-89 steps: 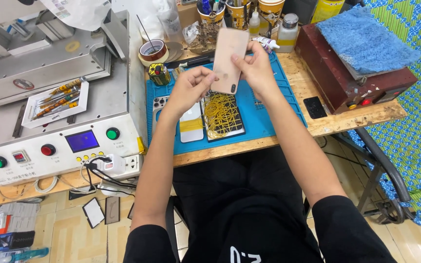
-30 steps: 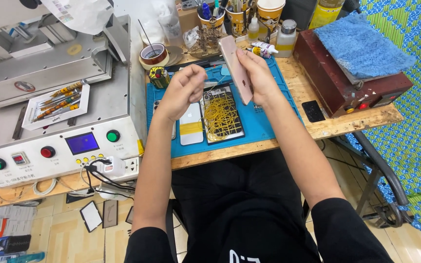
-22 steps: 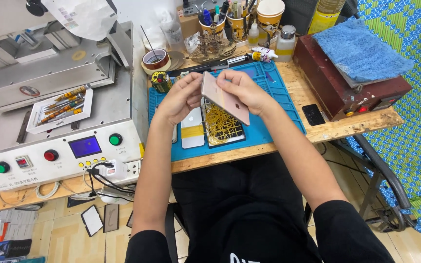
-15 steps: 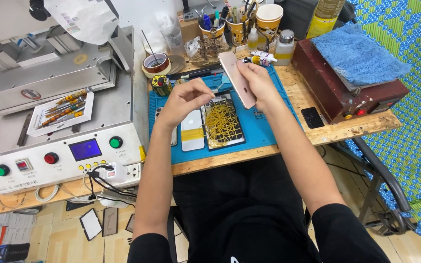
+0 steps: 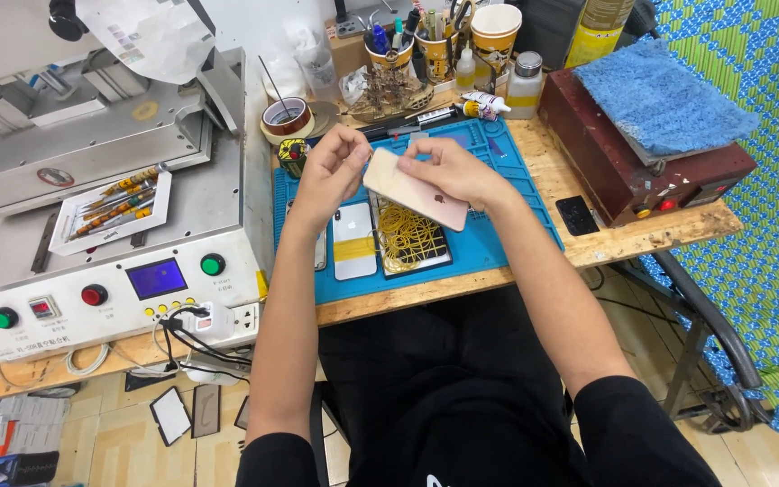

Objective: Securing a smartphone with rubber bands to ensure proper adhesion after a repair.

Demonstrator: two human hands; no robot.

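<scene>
Both hands grip pink-gold phone [image 5: 416,189], back up: left hand [image 5: 331,171] pinches upper-left end, right hand [image 5: 453,169] clasps far edge. Long axis runs upper-left to lower-right over blue mat [image 5: 507,239].

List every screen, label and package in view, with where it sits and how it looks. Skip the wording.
Machine display: front panel of the grey machine, left; small blue rectangle.
Pink-gold phone: held in left hand and right hand, back side up.
White phone: on the blue mat, yellow band across it.
Yellow-labelled bottle: back edge of the bench.
</scene>
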